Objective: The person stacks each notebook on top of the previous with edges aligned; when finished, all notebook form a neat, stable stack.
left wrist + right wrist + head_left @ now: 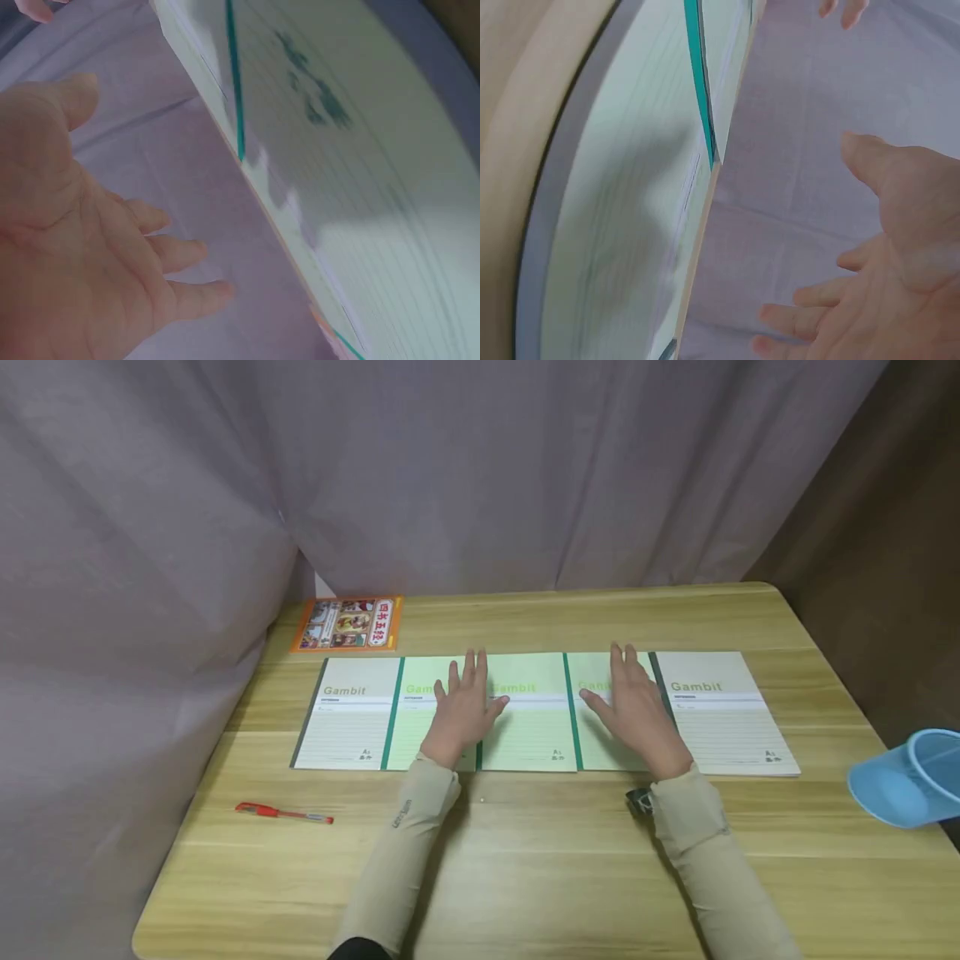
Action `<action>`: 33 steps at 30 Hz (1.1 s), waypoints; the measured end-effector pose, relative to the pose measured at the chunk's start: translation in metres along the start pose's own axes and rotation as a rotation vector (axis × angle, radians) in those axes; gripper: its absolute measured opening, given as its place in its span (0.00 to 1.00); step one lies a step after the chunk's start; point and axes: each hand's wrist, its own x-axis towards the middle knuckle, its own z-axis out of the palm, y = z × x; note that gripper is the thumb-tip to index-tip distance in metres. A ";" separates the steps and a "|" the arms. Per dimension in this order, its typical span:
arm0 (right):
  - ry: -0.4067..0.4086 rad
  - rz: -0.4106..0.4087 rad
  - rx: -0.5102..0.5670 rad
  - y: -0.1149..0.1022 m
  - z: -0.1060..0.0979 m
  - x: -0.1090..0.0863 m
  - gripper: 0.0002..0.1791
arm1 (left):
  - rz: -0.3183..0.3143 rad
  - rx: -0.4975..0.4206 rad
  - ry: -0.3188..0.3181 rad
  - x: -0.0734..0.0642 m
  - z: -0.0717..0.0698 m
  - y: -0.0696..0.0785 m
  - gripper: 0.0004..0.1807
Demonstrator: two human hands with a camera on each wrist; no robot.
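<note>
A row of several Gambit notebooks lies side by side across the table. At the left end is a white notebook (345, 727), at the right end another white notebook (727, 727), and green notebooks (528, 727) fill the middle. My left hand (463, 710) hovers with fingers spread over the seam between two green ones. My right hand (641, 718) is held the same way over the rightmost green notebook, partly covering it. Both wrist views show a gap between the palms and the covers: left hand (90, 240), right hand (900, 255). Neither hand holds anything.
An orange picture booklet (348, 624) lies behind the row at the back left. Nearer the front left is a red pen (285, 813). A light blue cup (903, 781) stands or lies at the right edge. Grey curtains (480, 477) hang behind the wooden table (540, 860).
</note>
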 end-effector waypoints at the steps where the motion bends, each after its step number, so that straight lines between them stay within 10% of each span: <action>1: 0.009 0.007 0.014 0.002 -0.001 -0.001 0.51 | 0.005 0.001 -0.002 0.001 0.001 0.002 0.47; 33: 0.079 0.164 0.114 0.049 -0.036 -0.014 0.51 | 0.088 -0.090 -0.050 0.021 0.016 0.049 0.48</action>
